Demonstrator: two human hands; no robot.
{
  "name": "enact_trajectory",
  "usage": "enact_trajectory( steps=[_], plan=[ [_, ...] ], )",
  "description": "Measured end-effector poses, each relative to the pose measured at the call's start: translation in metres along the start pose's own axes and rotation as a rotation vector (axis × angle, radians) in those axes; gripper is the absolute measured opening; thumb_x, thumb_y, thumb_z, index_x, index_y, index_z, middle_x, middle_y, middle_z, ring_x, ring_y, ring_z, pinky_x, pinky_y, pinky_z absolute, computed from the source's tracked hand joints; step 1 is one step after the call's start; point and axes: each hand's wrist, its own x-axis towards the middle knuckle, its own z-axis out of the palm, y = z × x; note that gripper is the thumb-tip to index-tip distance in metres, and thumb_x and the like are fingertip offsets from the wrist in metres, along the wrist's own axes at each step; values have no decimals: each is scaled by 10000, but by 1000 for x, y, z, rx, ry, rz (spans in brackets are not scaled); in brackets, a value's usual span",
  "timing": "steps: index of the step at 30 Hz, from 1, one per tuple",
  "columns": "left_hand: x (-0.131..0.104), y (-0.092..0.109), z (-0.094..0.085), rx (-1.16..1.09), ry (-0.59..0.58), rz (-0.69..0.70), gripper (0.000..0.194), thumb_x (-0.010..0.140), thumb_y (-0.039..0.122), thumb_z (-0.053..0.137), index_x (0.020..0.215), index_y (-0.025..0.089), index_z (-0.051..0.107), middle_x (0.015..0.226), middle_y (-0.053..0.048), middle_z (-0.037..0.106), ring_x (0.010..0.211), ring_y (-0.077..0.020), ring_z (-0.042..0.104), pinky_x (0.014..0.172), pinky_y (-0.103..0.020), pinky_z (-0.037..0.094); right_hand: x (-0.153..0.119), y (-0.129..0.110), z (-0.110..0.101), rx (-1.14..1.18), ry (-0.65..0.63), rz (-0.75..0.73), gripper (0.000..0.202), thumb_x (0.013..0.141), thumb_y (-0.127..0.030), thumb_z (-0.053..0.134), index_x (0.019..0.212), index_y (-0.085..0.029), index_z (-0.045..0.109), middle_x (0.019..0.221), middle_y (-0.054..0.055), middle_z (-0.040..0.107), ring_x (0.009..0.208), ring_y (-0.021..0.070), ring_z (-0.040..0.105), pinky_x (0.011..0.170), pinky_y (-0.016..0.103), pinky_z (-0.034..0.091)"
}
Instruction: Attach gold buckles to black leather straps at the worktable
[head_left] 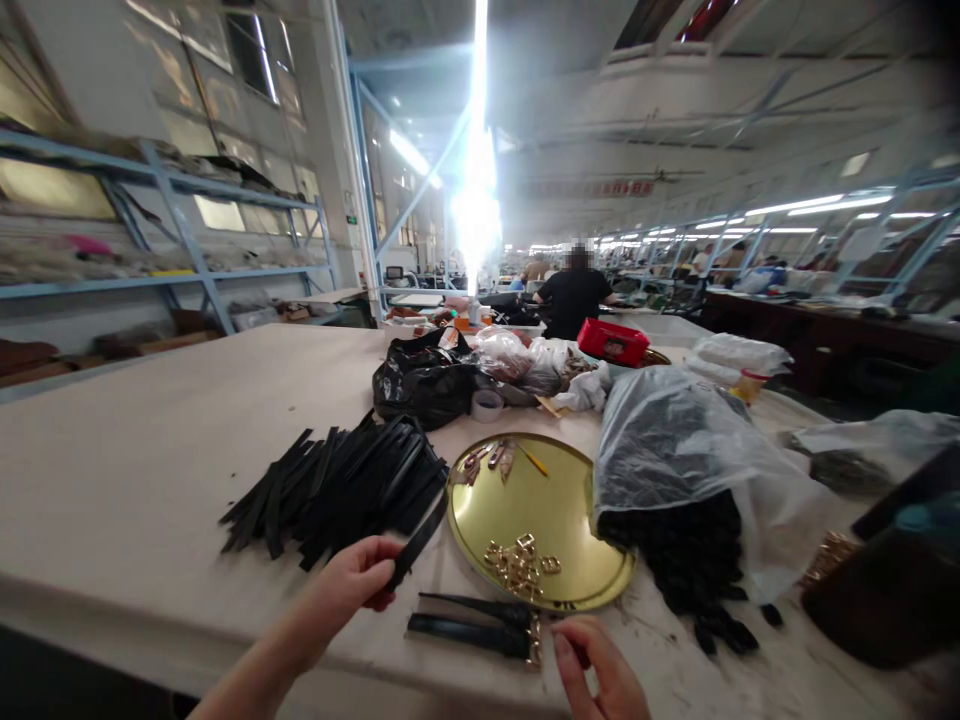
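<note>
My left hand [365, 573] pinches one end of a black strip [421, 535], which slants up toward the round golden tray [480, 510]. Left of the tray lies a large pile of black strips [337, 490]. My right hand [592, 655] has its thumb and forefinger pressed together at the table's front; whatever is between them is too small to make out. Beside it, finished-looking black strips [469, 636] carry gold buckles [534, 640] at their right ends. Several loose gold buckles [517, 565] lie on the tray, with small tools and a yellow pen-like item [531, 458] at its back.
A clear plastic bag [667, 440] spills black pieces [690, 560] on the right. A black bag [424, 380], a tape roll [487, 404] and a red box [613, 341] sit behind the tray. A dark container [885, 590] stands far right. A person in black [576, 298] is beyond.
</note>
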Motion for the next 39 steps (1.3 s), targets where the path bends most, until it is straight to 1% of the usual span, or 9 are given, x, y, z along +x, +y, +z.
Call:
enact_trajectory(
  steps=[2, 4, 6, 11, 16, 21, 31, 34, 39],
  plan=[
    [-24, 6, 11, -309, -126, -73, 287, 725, 336, 510, 911, 137, 601, 676, 9, 586, 545, -106, 524, 542, -211, 421, 1, -18, 6, 125, -118, 201, 334, 800, -490, 494, 823, -188, 635, 694, 53, 607, 636, 165, 547, 585, 263, 432],
    [-42, 7, 24, -454, -210, -116, 273, 666, 341, 590, 852, 142, 619, 637, 24, 567, 515, -92, 488, 518, -203, 397, 4, -32, 10, 337, -258, 505, 501, 769, -596, 465, 977, -158, 592, 626, 26, 584, 523, 140, 510, 491, 251, 400],
    [-54, 1, 37, -490, -302, -146, 264, 637, 336, 627, 819, 145, 628, 620, 26, 566, 497, -89, 473, 496, -202, 386, 7, -40, 9, 561, -239, 682, 552, 769, -630, 430, 1032, -159, 550, 616, 2, 568, 493, 119, 485, 463, 232, 372],
    [-62, -9, 59, -424, -536, -211, 165, 668, 262, 615, 789, 151, 631, 657, 24, 589, 512, -89, 499, 506, -198, 406, 12, -42, -10, 634, 45, 729, 310, 686, -446, 661, 684, -166, 527, 482, -72, 458, 433, 56, 368, 425, 172, 293],
    [-57, 4, 71, -409, -690, -248, 148, 710, 216, 559, 837, 154, 604, 665, 21, 618, 547, -95, 541, 541, -194, 425, 10, -36, -20, 593, 160, 816, 292, 666, -423, 665, 700, -164, 535, 501, -59, 490, 457, 68, 405, 433, 175, 331],
    [-55, 4, 77, -476, -654, -338, 102, 710, 242, 579, 744, 155, 537, 590, 26, 606, 475, -80, 523, 483, -171, 379, 6, -29, -31, 554, 231, 853, 285, 628, -380, 703, 690, -187, 502, 513, -69, 491, 467, 77, 408, 436, 183, 331],
    [-52, -9, 87, -836, -548, -446, 178, 731, 295, 612, 728, 155, 502, 563, 30, 561, 438, -43, 459, 443, -139, 342, -32, -23, -64, 454, 111, 949, 277, 645, -409, 672, 657, -201, 489, 509, -57, 476, 499, 101, 400, 495, 213, 355],
    [-48, -11, 92, -894, -469, -450, 178, 717, 275, 632, 762, 158, 506, 580, 40, 553, 447, -37, 450, 456, -138, 347, -48, -15, -73, 426, -6, 987, 308, 644, -458, 663, 722, -193, 526, 500, -50, 486, 487, 101, 406, 496, 218, 344],
    [-44, -13, 95, -938, -364, -476, 189, 687, 257, 649, 731, 158, 494, 598, 45, 539, 477, -38, 462, 477, -140, 355, -66, -13, -76, 299, -412, 1038, 332, 678, -487, 626, 606, -182, 516, 451, -52, 467, 438, 89, 401, 464, 221, 315]
  ],
)
